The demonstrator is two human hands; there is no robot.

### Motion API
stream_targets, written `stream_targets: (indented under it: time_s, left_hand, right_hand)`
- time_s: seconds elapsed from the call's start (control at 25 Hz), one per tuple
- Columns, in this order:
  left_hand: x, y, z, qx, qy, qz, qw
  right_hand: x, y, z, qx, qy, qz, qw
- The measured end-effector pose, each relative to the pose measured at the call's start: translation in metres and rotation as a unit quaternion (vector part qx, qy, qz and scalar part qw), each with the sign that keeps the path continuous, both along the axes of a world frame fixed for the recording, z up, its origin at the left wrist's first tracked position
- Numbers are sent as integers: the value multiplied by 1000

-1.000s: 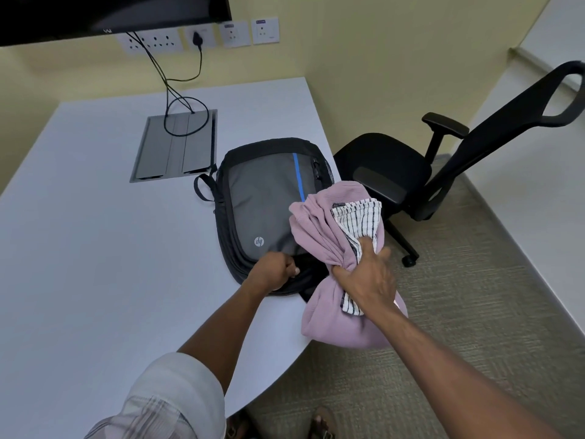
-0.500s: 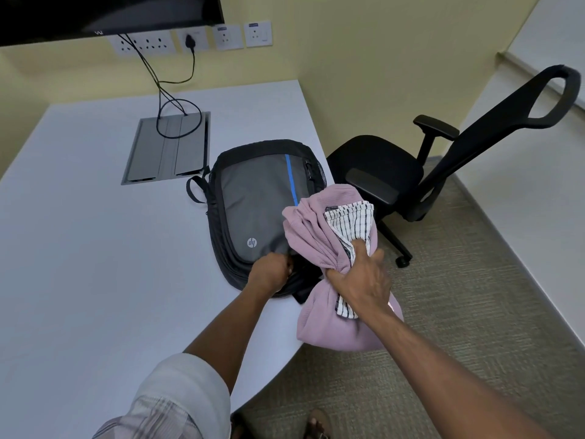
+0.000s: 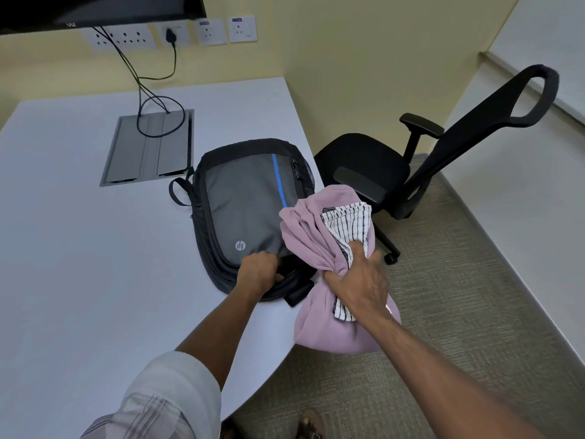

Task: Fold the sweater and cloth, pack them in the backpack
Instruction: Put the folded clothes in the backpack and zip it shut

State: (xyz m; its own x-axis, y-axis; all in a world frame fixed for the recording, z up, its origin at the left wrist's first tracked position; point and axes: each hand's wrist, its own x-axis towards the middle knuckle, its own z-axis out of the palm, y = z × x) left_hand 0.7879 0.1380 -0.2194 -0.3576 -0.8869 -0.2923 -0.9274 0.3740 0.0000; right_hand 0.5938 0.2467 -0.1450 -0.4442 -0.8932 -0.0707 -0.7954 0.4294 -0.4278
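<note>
In the right hand [image 3: 359, 285], crinkled mauve sweater [image 3: 329, 331], striped cloth [image 3: 351, 221].

left arm [image 3: 218, 324] bare below a rolled white sleeve [image 3: 171, 391] with faint grey plaid; right arm [image 3: 459, 372] bare; a sandal [image 3: 308, 424] on one foot.

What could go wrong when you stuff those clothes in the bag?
The right hand grips the pink sweater and striped cloth as one bunched bundle, so the folds may come undone. The bundle hangs beyond the table edge, so a piece could drop. The backpack also sits near that edge.
</note>
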Motion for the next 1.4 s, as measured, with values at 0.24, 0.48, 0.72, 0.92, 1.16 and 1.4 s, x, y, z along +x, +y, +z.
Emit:
stream_targets:
  time_s: [0.24, 0.48, 0.72, 0.92, 1.16, 1.4]
  left_hand:
    - [-11, 2, 2, -58, -32, -43, 997]
    - [6, -3, 10, -65, 84, -36, 994]
    - [14, -21, 51, -86, 209, 16, 974]
    - [22, -46, 89, -98, 199, 24, 975]
    - [20, -90, 131, -109, 216, 1, 970]
    - [20, -130, 174, -161, 225, -9, 961]
  right_hand:
    - [1, 0, -5, 0, -3, 4, 1000]
    - [-2, 3, -9, 5, -11, 7, 1000]
    - [9, 16, -11, -13, -11, 26, 1000]
    - [16, 24, -13, -22, 30, 60, 997]
    - [28, 25, -17, 9, 54, 103, 993]
    - [46, 15, -26, 66, 77, 145, 984]
